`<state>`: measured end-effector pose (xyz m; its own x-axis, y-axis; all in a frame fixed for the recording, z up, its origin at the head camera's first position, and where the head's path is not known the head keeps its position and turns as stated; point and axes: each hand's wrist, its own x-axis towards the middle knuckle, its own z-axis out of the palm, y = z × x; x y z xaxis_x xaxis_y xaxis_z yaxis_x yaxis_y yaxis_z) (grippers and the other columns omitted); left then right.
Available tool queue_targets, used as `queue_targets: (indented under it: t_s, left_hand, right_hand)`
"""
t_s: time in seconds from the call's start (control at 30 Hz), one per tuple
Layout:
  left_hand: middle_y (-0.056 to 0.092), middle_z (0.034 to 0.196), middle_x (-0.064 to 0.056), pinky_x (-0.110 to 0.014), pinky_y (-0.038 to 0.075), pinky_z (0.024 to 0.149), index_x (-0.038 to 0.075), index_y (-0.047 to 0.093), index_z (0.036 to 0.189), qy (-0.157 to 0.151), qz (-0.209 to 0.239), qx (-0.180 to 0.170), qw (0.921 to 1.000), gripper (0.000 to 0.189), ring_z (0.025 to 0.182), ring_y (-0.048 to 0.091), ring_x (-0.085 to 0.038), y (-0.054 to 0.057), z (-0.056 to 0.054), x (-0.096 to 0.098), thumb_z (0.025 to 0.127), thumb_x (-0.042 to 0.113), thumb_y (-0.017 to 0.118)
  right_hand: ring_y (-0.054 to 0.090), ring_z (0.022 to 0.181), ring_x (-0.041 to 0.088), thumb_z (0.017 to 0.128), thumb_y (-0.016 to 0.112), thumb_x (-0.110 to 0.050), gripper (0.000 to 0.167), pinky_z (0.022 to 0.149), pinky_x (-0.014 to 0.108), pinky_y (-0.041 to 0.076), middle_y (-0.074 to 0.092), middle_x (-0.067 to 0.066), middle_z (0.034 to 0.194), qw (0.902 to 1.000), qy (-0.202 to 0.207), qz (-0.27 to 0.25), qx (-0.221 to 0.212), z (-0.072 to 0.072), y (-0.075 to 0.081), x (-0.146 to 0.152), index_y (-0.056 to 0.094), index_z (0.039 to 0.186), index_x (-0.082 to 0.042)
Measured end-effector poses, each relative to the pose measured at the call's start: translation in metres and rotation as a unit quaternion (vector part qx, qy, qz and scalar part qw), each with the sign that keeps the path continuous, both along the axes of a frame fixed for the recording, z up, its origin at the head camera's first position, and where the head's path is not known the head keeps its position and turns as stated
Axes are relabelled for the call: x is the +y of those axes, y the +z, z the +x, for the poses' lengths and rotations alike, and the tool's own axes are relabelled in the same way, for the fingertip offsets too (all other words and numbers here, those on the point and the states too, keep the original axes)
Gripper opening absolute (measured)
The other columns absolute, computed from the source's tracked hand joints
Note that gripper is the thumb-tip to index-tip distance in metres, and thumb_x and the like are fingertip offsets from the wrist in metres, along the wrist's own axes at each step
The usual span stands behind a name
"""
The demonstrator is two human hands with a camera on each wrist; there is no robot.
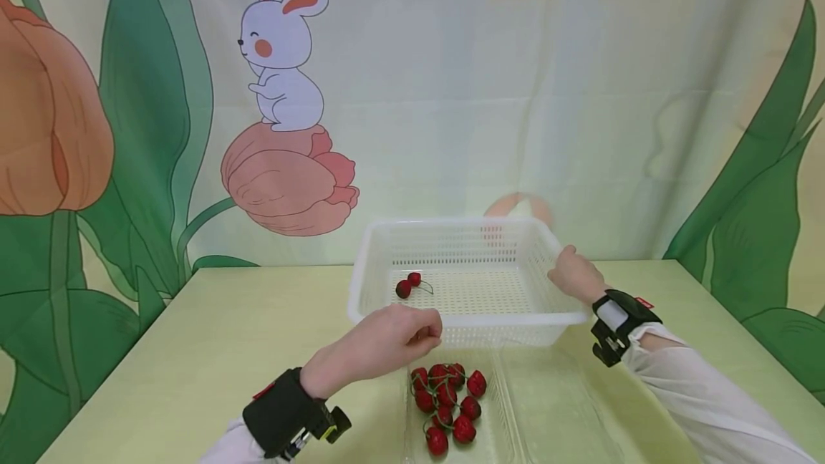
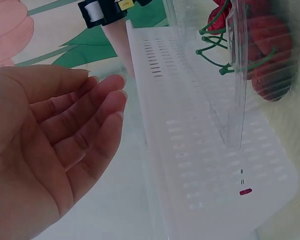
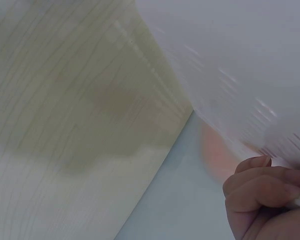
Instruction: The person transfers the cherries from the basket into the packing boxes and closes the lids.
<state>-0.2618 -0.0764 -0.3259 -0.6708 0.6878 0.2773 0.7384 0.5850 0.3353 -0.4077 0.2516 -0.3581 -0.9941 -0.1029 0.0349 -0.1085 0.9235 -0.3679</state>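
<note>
A white plastic basket [image 1: 451, 330] with slotted walls stands at the back of the table. My right hand [image 1: 576, 275] grips its right rim, and the curled fingers [image 3: 259, 192] show at that rim in the right wrist view. My left hand [image 1: 393, 339] hovers by the basket's front rim with nothing in it. In the left wrist view its fingers [image 2: 95, 145] are loosely bent, apart from the thumb. Two dark red cherries [image 1: 403, 288], one with a visible stem, lie on the basket's floor at the left.
In front of the basket, a clear plastic box [image 1: 509, 407] holds several red cherries [image 1: 445, 396] with green stems. Its clear lid [image 1: 557, 407] lies opened to the right. A printed cloth [image 1: 438, 92] with a rabbit and tulips hangs behind the pale wooden table [image 1: 258, 335].
</note>
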Motion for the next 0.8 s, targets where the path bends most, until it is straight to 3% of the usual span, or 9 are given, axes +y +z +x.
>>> queue_targets:
  t_s: [0.5, 0.8]
  left_hand:
    - [0.058, 0.074, 0.003, -0.018, 0.041, 0.066, 0.008, 0.062, 0.088, 0.017, 0.008, 0.010, 0.9998, 0.011, 0.067, 0.044, -0.001, 0.011, -0.019, -0.004, 0.098, 0.004, 0.062]
    - [0.053, 0.071, 0.004, -0.019, 0.040, 0.067, 0.008, 0.063, 0.089, 0.041, 0.014, -0.009, 0.9990, 0.011, 0.066, 0.044, -0.003, 0.018, -0.028, -0.005, 0.099, 0.005, 0.061]
  right_hand:
    - [0.050, 0.060, 0.023, 0.099, 0.054, -0.010, 0.031, 0.055, 0.032, 0.041, 0.044, 0.011, 0.069, 0.9999, 0.009, -0.003, 0.006, 0.002, 0.001, 0.000, 0.037, 0.100, 0.017]
    - [0.051, 0.062, 0.023, 0.099, 0.053, -0.010, 0.031, 0.056, 0.031, 0.042, 0.046, 0.012, 0.071, 0.9999, 0.003, -0.010, 0.001, 0.002, 0.001, -0.001, 0.037, 0.099, 0.016]
